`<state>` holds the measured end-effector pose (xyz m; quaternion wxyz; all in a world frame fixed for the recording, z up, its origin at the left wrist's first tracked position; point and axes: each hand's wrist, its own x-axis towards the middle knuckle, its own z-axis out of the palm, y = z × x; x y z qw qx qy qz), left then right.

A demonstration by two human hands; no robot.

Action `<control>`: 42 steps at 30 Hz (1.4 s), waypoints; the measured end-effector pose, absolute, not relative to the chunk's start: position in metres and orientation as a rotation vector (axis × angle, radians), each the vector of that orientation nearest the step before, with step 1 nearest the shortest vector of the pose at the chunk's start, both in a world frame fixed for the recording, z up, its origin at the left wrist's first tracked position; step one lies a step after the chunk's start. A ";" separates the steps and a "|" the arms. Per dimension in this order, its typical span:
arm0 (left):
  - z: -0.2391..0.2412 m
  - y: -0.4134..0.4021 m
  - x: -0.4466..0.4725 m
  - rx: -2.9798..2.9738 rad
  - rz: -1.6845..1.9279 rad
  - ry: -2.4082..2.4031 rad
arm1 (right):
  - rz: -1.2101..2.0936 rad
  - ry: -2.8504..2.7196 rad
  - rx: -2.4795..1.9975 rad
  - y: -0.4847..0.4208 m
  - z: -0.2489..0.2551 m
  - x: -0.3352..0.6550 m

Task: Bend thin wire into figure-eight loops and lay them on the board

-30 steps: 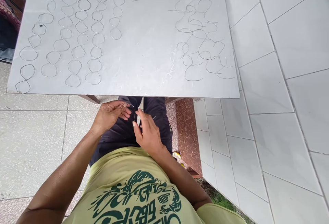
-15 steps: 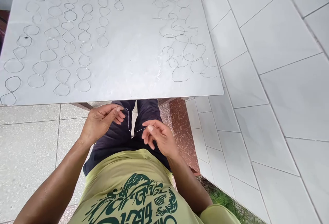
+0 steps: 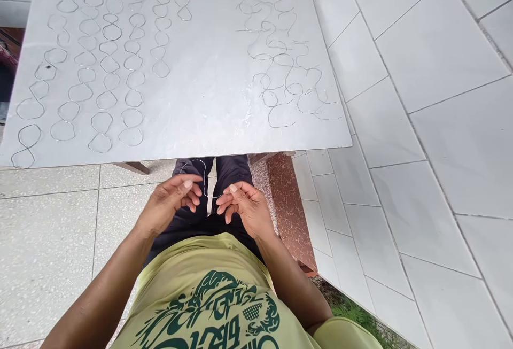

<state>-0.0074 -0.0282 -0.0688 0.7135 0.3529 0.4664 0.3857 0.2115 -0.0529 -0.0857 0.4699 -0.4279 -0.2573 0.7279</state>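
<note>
A thin bent wire (image 3: 206, 178) is in front of my lap, below the table's front edge. My right hand (image 3: 246, 207) pinches one end of it between thumb and fingertips. From there the wire runs left, rises and arches over toward my left hand. My left hand (image 3: 170, 202) is beside the wire with its fingers loosely apart, and the free end curves down behind its index finger. Whether that hand touches the wire I cannot tell. On the table, figure-eight wire loops (image 3: 106, 84) are laid in columns at the left. Loosely curved wires (image 3: 294, 90) overlap in a pile at the right.
The pale tabletop (image 3: 212, 108) stretches ahead of me, its front edge just beyond my hands. A white tiled wall (image 3: 417, 124) closes off the right side. Below are a speckled tile floor (image 3: 52, 231) and a reddish-brown ledge (image 3: 292, 215).
My left hand has let its end of the wire slip from its pinch and moved right and lower. The wire now arches above it. My right hand keeps its pinch, slightly shifted left.
</note>
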 end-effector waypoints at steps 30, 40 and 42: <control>-0.082 -0.052 0.014 0.536 0.942 0.870 | 1.897 -0.505 -1.024 -0.049 -0.078 0.197; -0.081 -0.041 0.010 0.615 0.952 0.861 | 1.742 -0.557 -1.049 -0.044 -0.077 0.203; -0.081 -0.040 0.011 0.575 0.954 0.839 | 1.729 -0.567 -1.042 -0.043 -0.078 0.203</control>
